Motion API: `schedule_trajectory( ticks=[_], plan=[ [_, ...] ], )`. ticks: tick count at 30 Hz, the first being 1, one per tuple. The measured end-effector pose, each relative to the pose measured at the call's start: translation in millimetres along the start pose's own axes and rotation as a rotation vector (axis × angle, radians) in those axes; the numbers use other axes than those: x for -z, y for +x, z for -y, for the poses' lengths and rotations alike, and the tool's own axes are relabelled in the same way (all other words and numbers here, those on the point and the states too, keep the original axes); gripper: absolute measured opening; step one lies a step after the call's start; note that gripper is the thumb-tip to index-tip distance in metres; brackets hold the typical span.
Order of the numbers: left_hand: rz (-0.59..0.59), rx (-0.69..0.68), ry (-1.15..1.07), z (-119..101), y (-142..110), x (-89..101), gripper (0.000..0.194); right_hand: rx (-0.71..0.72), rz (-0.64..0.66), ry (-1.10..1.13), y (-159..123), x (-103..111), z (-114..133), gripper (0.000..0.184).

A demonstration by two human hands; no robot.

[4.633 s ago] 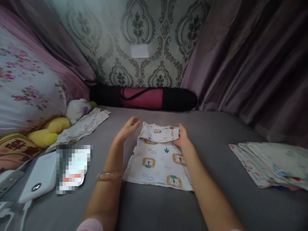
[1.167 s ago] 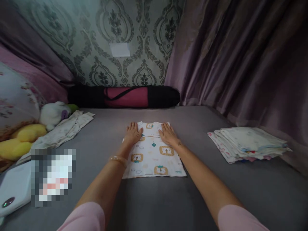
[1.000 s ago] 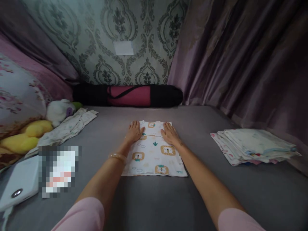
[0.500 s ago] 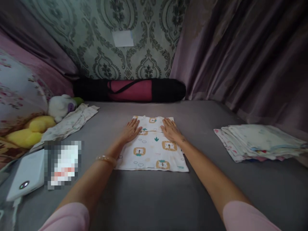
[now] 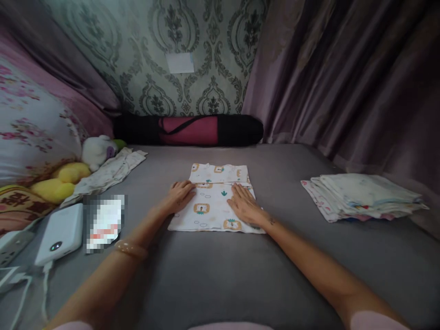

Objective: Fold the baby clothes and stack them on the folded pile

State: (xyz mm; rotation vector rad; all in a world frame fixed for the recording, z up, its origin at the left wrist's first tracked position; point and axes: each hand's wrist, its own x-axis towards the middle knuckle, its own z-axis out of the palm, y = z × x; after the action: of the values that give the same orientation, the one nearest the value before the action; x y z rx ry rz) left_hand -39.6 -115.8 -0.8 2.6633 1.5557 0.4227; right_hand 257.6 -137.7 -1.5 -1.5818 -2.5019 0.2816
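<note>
A small white cloth (image 5: pixel 217 190) printed with orange lion squares and teal marks lies flat on the grey bed sheet (image 5: pixel 213 275), its far edge folded over. My left hand (image 5: pixel 179 196) rests palm down on the cloth's left side, fingers stretched out. My right hand (image 5: pixel 244 207) lies flat on the right side, fingers spread, reaching toward the near edge. Neither hand holds anything.
A stack of folded printed cloths (image 5: pixel 364 196) sits at the right. A rolled pink mat in a black bag (image 5: pixel 188 130) lies against the wall. Left are another pale garment (image 5: pixel 107 173), plush toys (image 5: pixel 68 176), a floral pillow (image 5: pixel 30 128) and a white power bank (image 5: pixel 59 233) with cable.
Both hands slid from the cloth's folded far edge back toward me along its surface, staying flat. The top fold now lies uncovered.
</note>
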Motion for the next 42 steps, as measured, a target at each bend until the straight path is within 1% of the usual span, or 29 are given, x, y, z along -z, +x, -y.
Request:
schedule_trajectory(
  ticks=[4,7,9,11,14,17,19,21,23,25,27,28,30,31,33,34,36,38,40,42],
  plan=[
    [0.006,0.094,-0.042,15,-10,-12.8,0.05,-0.009,-0.067,-0.029,-5,-6,0,0.07],
    [0.037,0.116,-0.02,16,-8,-15.5,0.054,-0.07,-0.086,-0.039,-7,-5,-3,0.069],
    [0.061,0.116,-0.009,16,-6,-14.2,0.055,-0.086,-0.059,-0.036,-13,-2,-6,0.071],
    [0.074,0.098,-0.022,16,-7,-12.5,0.056,-0.054,-0.012,-0.02,-24,3,-9,0.07],
    [0.085,0.056,-0.079,16,-15,-10.4,0.059,0.013,0.06,0.022,-50,14,-11,0.066],
    [0.085,0.104,-0.127,15,-35,-5.5,0.062,0.097,0.119,0.053,-85,25,-8,0.058],
    [0.087,0.176,-0.153,13,-54,1.4,0.066,0.135,0.123,0.056,-109,31,-3,0.053],
    [0.1,0.237,-0.175,9,-74,10.8,0.068,0.139,0.108,0.066,-133,35,2,0.052],
    [0.09,0.275,-0.193,4,-92,20.3,0.064,0.139,0.091,0.09,-151,39,7,0.052],
    [0.057,0.3,-0.21,-3,-105,26.9,0.057,0.148,0.072,0.131,-161,43,8,0.047],
    [0.039,0.34,-0.215,-11,-113,29.2,0.052,0.108,0.0,0.187,-163,45,6,0.038],
    [0.041,0.364,-0.21,-16,-114,28.9,0.05,0.052,-0.059,0.205,-161,46,3,0.035],
    [0.039,0.417,-0.186,-23,-112,27.2,0.048,-0.108,-0.169,0.191,-152,43,-2,0.032],
    [0.035,0.443,-0.177,-27,-110,26.6,0.046,-0.191,-0.201,0.16,-147,41,-4,0.031],
    [0.037,0.485,-0.191,-33,-106,27.6,0.043,-0.32,-0.205,0.084,-136,36,-7,0.029],
    [0.052,0.506,-0.223,-36,-104,29.3,0.041,-0.356,-0.195,0.058,-132,33,-7,0.028],
    [0.094,0.553,-0.314,-43,-101,34.3,0.038,-0.377,-0.182,0.038,-124,29,-4,0.024],
    [0.104,0.602,-0.403,-48,-101,39.2,0.037,-0.364,-0.176,0.052,-119,28,0,0.02],
    [0.071,0.623,-0.497,-52,-103,41.9,0.037,-0.377,-0.188,0.081,-115,29,4,0.017],
    [0.032,0.6,-0.589,-54,-104,42.8,0.038,-0.423,-0.22,0.144,-113,30,6,0.013]
  ],
)
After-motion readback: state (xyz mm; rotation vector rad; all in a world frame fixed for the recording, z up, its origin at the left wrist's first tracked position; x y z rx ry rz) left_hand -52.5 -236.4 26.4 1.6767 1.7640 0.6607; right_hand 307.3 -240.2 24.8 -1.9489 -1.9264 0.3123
